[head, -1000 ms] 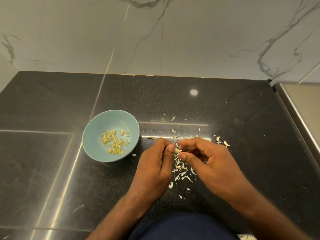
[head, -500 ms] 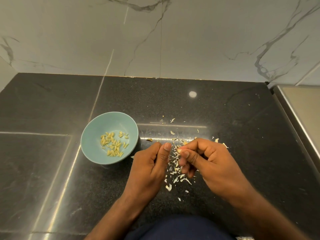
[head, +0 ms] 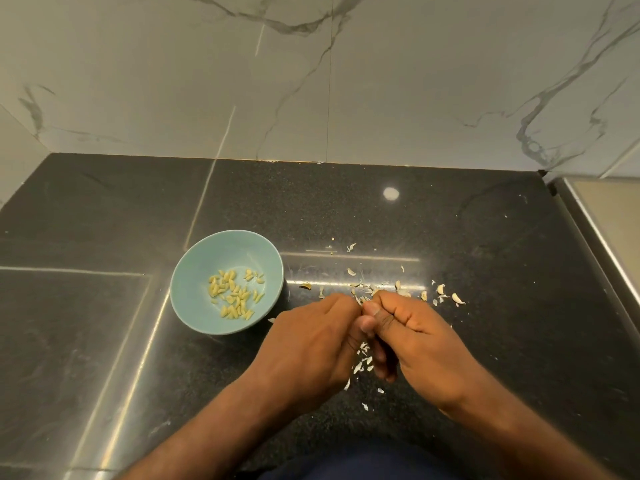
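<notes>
A light blue bowl [head: 194, 265] stands on the black counter [head: 502, 358] with several pale peeled seeds [head: 235, 296] in its bottom. Just right of it my left hand [head: 311, 341] and my right hand [head: 415, 334] meet, fingers curled and thumbs touching. Together they pinch a small seed that is almost wholly hidden between the fingertips. White husk scraps [head: 362, 362] lie under and between the hands, and more husk scraps [head: 446, 294] are scattered beyond the right knuckles.
A marble wall [head: 311, 81] closes the counter at the back. A metal-edged raised surface [head: 606, 237] borders the counter on the right. Dark blue clothing [head: 363, 462] shows at the bottom edge.
The hands parted slightly half a second ago and have now closed together again, thumbs touching. The pale seed seen between the fingertips earlier is now covered.
</notes>
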`<act>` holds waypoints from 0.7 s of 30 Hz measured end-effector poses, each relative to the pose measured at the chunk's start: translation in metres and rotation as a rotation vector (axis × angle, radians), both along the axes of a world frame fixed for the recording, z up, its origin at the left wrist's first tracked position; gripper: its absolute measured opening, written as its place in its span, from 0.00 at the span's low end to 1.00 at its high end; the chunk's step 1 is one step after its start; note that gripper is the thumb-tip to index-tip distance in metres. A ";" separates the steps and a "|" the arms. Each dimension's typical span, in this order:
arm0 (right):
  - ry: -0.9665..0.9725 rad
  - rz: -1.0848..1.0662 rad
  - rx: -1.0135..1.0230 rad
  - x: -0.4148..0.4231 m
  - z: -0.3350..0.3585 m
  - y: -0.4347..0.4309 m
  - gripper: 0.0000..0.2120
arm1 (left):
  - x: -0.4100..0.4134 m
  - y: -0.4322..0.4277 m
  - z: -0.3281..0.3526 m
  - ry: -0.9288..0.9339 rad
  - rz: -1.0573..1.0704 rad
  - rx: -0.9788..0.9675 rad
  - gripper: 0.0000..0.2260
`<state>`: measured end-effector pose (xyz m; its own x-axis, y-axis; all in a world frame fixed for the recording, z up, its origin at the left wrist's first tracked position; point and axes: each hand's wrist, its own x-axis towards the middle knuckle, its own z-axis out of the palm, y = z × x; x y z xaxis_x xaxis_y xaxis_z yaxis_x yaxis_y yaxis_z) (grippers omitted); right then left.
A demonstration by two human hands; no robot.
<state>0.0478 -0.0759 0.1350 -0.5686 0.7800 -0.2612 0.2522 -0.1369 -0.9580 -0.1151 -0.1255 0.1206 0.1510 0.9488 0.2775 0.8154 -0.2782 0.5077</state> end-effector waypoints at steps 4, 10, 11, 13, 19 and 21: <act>-0.016 -0.043 0.071 -0.007 0.003 -0.006 0.18 | 0.008 0.000 -0.005 -0.249 0.099 -0.018 0.18; -0.082 -0.060 0.581 -0.011 -0.006 -0.013 0.14 | 0.021 -0.009 0.001 -0.842 0.149 -0.209 0.20; -0.100 -0.043 0.661 -0.011 -0.009 -0.011 0.13 | 0.022 -0.010 0.002 -0.947 0.167 -0.271 0.20; -0.147 0.000 0.830 -0.008 -0.012 -0.008 0.13 | 0.021 -0.012 0.006 -1.126 0.195 -0.406 0.22; -0.117 -0.007 0.765 -0.003 -0.016 -0.006 0.10 | 0.018 -0.009 0.009 -1.153 0.244 -0.440 0.17; -0.035 -0.102 0.631 -0.003 -0.012 -0.009 0.09 | 0.018 -0.008 0.008 -1.117 0.224 -0.370 0.16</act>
